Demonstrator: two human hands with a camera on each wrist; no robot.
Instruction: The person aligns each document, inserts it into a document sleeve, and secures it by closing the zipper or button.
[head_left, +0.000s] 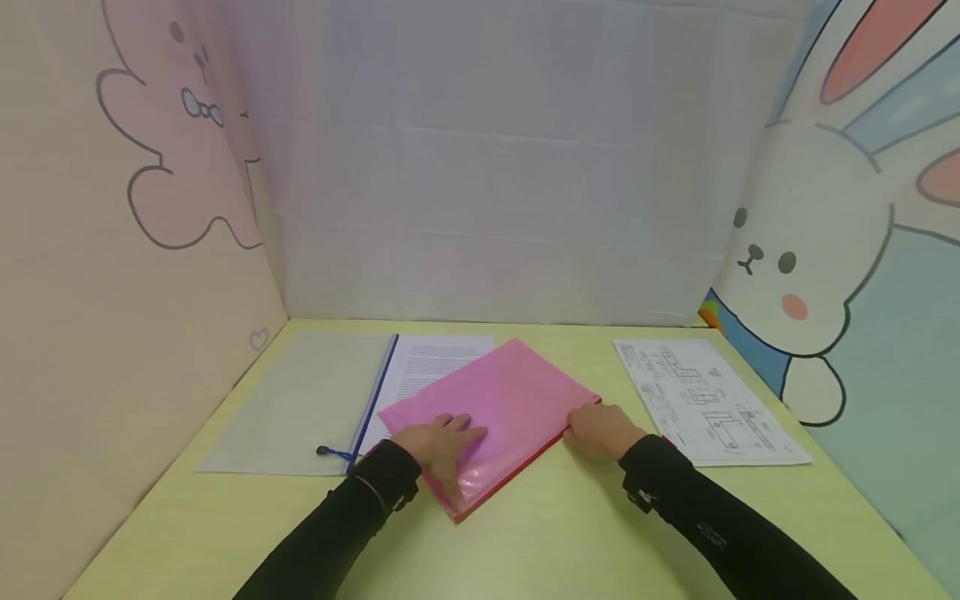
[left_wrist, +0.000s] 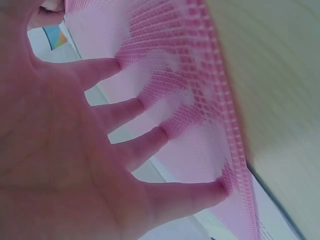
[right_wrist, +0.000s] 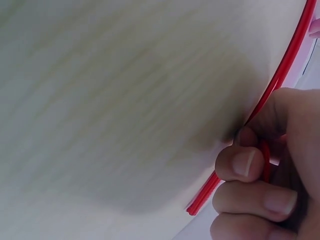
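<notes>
A pink mesh zip folder (head_left: 502,400) lies askew on the pale green table (head_left: 555,533), with a red zip edge (head_left: 525,467) along its near side. My left hand (head_left: 442,442) lies flat on its left part. The left wrist view shows that left hand (left_wrist: 75,150) with fingers straight and spread, pressing the pink mesh (left_wrist: 200,100). My right hand (head_left: 596,429) is at the folder's right corner. In the right wrist view its fingers (right_wrist: 250,167) curl round and pinch the red zip edge (right_wrist: 272,92).
A clear folder (head_left: 300,400) with a blue zip lies at the left, and a printed text sheet (head_left: 442,358) sits partly under the pink one. A sheet of line drawings (head_left: 705,400) lies at the right. Cartoon-printed walls enclose three sides.
</notes>
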